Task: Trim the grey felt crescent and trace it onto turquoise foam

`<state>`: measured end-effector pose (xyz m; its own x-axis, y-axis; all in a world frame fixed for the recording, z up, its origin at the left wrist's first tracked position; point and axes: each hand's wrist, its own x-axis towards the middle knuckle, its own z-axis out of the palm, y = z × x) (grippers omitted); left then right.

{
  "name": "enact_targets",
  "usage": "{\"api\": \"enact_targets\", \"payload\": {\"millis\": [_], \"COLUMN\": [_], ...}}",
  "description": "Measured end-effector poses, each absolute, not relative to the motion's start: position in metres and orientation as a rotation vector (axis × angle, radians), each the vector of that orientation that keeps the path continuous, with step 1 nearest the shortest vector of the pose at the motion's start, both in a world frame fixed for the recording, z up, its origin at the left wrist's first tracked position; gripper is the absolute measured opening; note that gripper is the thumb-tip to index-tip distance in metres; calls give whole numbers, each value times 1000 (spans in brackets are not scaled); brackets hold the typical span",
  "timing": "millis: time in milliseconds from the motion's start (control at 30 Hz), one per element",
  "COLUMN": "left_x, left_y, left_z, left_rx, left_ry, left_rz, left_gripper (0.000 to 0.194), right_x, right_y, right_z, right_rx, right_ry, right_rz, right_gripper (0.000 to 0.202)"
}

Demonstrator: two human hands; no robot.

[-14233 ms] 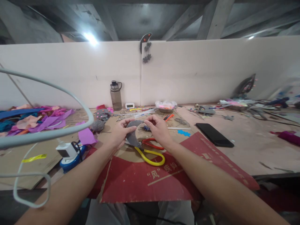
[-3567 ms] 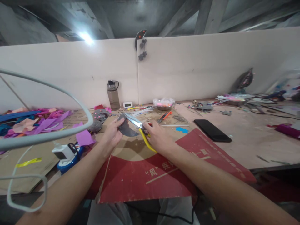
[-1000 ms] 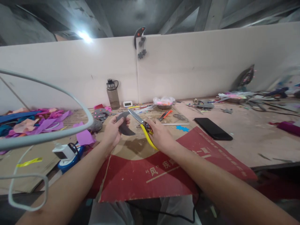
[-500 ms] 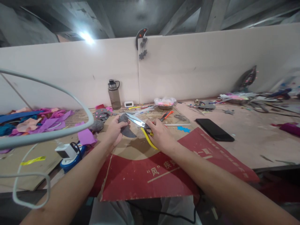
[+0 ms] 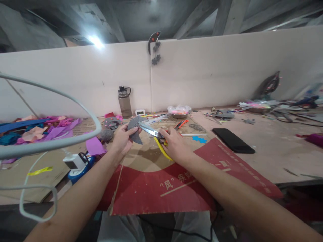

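My left hand (image 5: 122, 140) pinches a dark grey crescent-shaped felt piece (image 5: 135, 136) between thumb and fingers, above the cardboard. My right hand (image 5: 174, 143) is wrapped round the yellow handles of a pair of scissors (image 5: 149, 129). Their silver blades point left and meet the upper right edge of the felt; whether they are biting into it I cannot tell. Under both hands lies a red and brown cardboard sheet (image 5: 151, 195). A blue cut-out piece (image 5: 199, 139) and an orange utility knife (image 5: 181, 124) lie beyond my right hand.
A black phone (image 5: 233, 140) lies to the right. A bottle (image 5: 124, 102), a small white clock (image 5: 140, 112) and a bowl (image 5: 179, 113) stand along the white partition. Coloured felt scraps (image 5: 40, 129), a plugged-in charger (image 5: 75, 162) and a pale looping cable (image 5: 75, 137) occupy the left.
The grey felt has been turned in my left hand, its lower tip now pointing more downward. The scissors' blades sit along its upper right edge. The whole view has shifted slightly.
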<state>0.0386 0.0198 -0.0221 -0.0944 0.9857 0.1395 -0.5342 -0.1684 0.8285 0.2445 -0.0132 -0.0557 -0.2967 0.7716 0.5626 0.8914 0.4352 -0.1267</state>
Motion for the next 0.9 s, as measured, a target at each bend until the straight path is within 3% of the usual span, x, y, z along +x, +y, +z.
{"api": "enact_targets", "payload": {"millis": [333,900], "left_x": [32,33], "left_y": [20,21], "left_z": [-21,-23], "left_rx": [865,906], "left_ry": [746,787], "left_rz": [1506,1479], "left_gripper": [15,17], "right_x": [245,245], "right_y": [-18,-22], "right_z": [-49,-43], "right_rx": [-1437,-1534], "right_ry": [-2183,-2236], "right_rz": [-450,-364], "right_gripper": [32,26]}}
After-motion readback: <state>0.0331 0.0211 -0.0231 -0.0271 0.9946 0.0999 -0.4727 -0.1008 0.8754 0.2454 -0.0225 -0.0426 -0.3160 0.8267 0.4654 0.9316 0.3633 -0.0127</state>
